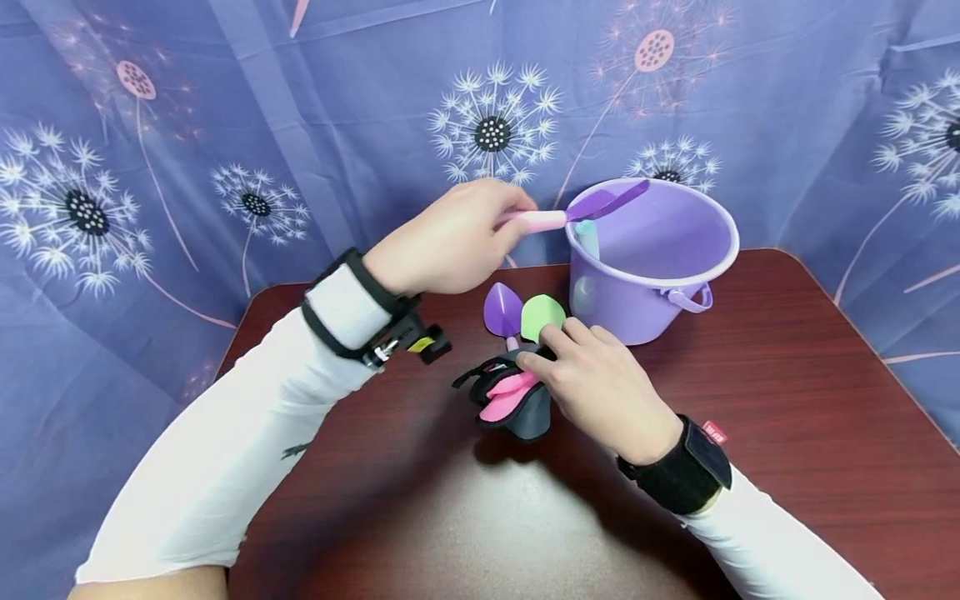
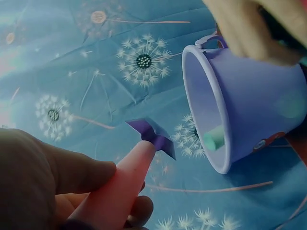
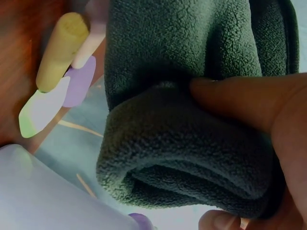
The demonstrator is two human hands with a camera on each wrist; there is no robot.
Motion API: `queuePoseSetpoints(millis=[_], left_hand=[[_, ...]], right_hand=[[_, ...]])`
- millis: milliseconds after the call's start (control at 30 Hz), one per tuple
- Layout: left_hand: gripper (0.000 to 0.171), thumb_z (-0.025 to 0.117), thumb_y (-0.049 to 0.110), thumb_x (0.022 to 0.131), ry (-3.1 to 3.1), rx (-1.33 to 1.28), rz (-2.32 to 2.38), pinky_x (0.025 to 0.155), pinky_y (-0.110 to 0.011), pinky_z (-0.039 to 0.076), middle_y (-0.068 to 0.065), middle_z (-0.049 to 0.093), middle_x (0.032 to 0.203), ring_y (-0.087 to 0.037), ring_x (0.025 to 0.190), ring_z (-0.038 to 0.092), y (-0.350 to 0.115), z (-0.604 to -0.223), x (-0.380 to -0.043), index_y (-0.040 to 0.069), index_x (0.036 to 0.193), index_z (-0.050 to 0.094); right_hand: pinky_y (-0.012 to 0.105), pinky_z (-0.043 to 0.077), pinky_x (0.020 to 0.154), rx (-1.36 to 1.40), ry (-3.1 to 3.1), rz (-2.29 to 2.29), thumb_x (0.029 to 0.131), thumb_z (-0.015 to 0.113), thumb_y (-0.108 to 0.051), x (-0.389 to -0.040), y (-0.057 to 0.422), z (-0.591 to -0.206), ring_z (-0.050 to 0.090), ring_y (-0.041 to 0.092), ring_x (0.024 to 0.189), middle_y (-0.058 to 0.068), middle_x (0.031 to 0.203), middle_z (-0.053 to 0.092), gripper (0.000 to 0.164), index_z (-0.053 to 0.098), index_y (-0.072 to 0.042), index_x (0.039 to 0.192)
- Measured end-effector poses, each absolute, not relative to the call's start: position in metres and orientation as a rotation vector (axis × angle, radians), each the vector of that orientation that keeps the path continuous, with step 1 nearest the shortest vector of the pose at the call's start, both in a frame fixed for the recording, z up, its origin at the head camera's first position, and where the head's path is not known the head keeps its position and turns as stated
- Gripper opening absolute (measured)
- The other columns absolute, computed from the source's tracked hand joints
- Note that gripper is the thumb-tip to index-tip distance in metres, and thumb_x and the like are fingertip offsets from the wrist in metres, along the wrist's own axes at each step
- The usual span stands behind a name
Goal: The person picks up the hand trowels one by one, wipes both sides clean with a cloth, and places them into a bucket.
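My left hand (image 1: 457, 237) grips the pink handle of a small garden trowel (image 1: 542, 220), held in the air at the bucket's left rim. The trowel's folded purple blade (image 2: 152, 137) points over the opening of the lilac bucket (image 1: 637, 300). Below and to the right, my right hand (image 1: 600, 383) holds a soft dark grey fleece item (image 1: 531, 415) with pink parts, its kind unclear. The thumb presses on the fleece (image 3: 182, 129) in the right wrist view, and fingertips show beneath it. Behind this item are a purple-bladed trowel (image 1: 502, 310) and a green-bladed tool (image 1: 542, 317).
A mint-green handle (image 2: 214, 139) pokes up inside the bucket, near its rim. The bucket's carrying handle (image 1: 692, 298) hangs on the right side. All stand on a dark red-brown table (image 1: 787, 400), with a blue dandelion-print cloth (image 1: 360, 108) behind it.
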State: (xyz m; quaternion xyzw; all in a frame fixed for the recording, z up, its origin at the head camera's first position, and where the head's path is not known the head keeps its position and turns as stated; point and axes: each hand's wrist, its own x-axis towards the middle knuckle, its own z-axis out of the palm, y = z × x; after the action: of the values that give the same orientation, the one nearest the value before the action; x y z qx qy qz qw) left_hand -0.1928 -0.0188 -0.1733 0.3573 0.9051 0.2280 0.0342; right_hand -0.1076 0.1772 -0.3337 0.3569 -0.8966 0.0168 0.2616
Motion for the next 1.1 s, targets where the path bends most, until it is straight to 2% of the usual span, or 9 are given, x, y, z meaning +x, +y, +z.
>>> queuePoseSetpoints(millis=[133, 200, 300, 433, 533, 633, 800, 867, 1100], left_hand=[[0.034, 0.049, 0.037, 0.114, 2.810, 1.127, 0.583, 0.089, -0.032, 0.044, -0.006, 0.062, 0.096, -0.020, 0.094, 0.055, 0.010, -0.171, -0.204, 0.007, 0.114, 0.066], [0.034, 0.046, 0.036, 0.115, 2.836, 1.121, 0.461, 0.091, -0.030, 0.044, -0.006, 0.061, 0.104, -0.020, 0.099, 0.054, 0.026, -0.171, -0.209, 0.006, 0.116, 0.061], [0.033, 0.043, 0.026, 0.115, 2.880, 1.119, 0.209, 0.101, -0.030, 0.045, -0.008, 0.061, 0.125, -0.021, 0.116, 0.056, 0.050, -0.173, -0.214, 0.002, 0.133, 0.056], [0.044, 0.046, 0.021, 0.110, 2.923, 1.073, -0.004, 0.108, -0.034, 0.046, -0.009, 0.056, 0.144, -0.025, 0.130, 0.054, 0.079, -0.181, -0.218, 0.004, 0.150, 0.049], [0.041, 0.046, 0.029, 0.112, 2.950, 1.034, -0.031, 0.105, -0.037, 0.050, -0.007, 0.058, 0.140, -0.025, 0.125, 0.057, 0.096, -0.191, -0.219, 0.011, 0.147, 0.056], [0.035, 0.045, 0.035, 0.113, 3.009, 1.055, -0.044, 0.098, -0.039, 0.054, -0.006, 0.062, 0.130, -0.024, 0.116, 0.063, 0.107, -0.202, -0.220, 0.015, 0.134, 0.065], [0.031, 0.044, 0.024, 0.111, 3.088, 1.168, -0.153, 0.093, -0.040, 0.058, -0.008, 0.066, 0.120, -0.024, 0.110, 0.066, 0.117, -0.221, -0.223, 0.016, 0.117, 0.074], [0.034, 0.041, 0.019, 0.111, 3.087, 1.199, -0.198, 0.094, -0.040, 0.057, -0.009, 0.066, 0.121, -0.023, 0.111, 0.066, 0.121, -0.227, -0.223, 0.016, 0.116, 0.075], [0.037, 0.040, 0.017, 0.112, 3.084, 1.175, -0.239, 0.093, -0.039, 0.052, -0.006, 0.065, 0.123, -0.024, 0.113, 0.062, 0.129, -0.240, -0.225, 0.019, 0.120, 0.076]], right_hand=[[0.037, 0.040, 0.062, 0.982, -2.417, 0.041, 0.085, 0.075, 0.000, -0.106, 0.175, -0.334, 0.050, 0.029, 0.080, 0.006, 0.091, 0.058, 0.031, 0.078, -0.020, 0.109], [0.037, 0.040, 0.063, 0.986, -2.413, 0.045, 0.085, 0.075, 0.001, -0.105, 0.174, -0.335, 0.051, 0.029, 0.081, 0.006, 0.092, 0.060, 0.031, 0.078, -0.020, 0.107], [0.037, 0.043, 0.066, 0.997, -2.400, 0.041, 0.082, 0.075, 0.003, -0.105, 0.172, -0.337, 0.054, 0.030, 0.083, 0.006, 0.096, 0.065, 0.033, 0.077, -0.020, 0.106], [0.038, 0.046, 0.067, 1.015, -2.379, 0.013, 0.081, 0.077, 0.003, -0.104, 0.169, -0.339, 0.057, 0.030, 0.084, 0.006, 0.097, 0.067, 0.031, 0.077, -0.020, 0.102], [0.038, 0.045, 0.065, 1.022, -2.373, -0.004, 0.084, 0.078, 0.000, -0.104, 0.168, -0.339, 0.057, 0.029, 0.083, 0.006, 0.097, 0.066, 0.027, 0.077, -0.020, 0.101], [0.038, 0.043, 0.064, 1.029, -2.371, -0.008, 0.086, 0.078, -0.001, -0.102, 0.167, -0.340, 0.058, 0.029, 0.083, 0.007, 0.097, 0.065, 0.025, 0.078, -0.021, 0.101], [0.037, 0.043, 0.064, 1.041, -2.373, -0.001, 0.087, 0.080, -0.004, -0.101, 0.165, -0.341, 0.060, 0.028, 0.085, 0.007, 0.097, 0.066, 0.025, 0.080, -0.023, 0.103], [0.037, 0.045, 0.065, 1.042, -2.377, -0.002, 0.087, 0.081, -0.005, -0.101, 0.165, -0.341, 0.061, 0.028, 0.085, 0.006, 0.097, 0.066, 0.026, 0.080, -0.023, 0.105], [0.038, 0.050, 0.070, 1.041, -2.413, -0.024, 0.087, 0.078, -0.001, -0.100, 0.163, -0.342, 0.063, 0.028, 0.091, 0.005, 0.096, 0.066, 0.029, 0.081, -0.024, 0.104]])
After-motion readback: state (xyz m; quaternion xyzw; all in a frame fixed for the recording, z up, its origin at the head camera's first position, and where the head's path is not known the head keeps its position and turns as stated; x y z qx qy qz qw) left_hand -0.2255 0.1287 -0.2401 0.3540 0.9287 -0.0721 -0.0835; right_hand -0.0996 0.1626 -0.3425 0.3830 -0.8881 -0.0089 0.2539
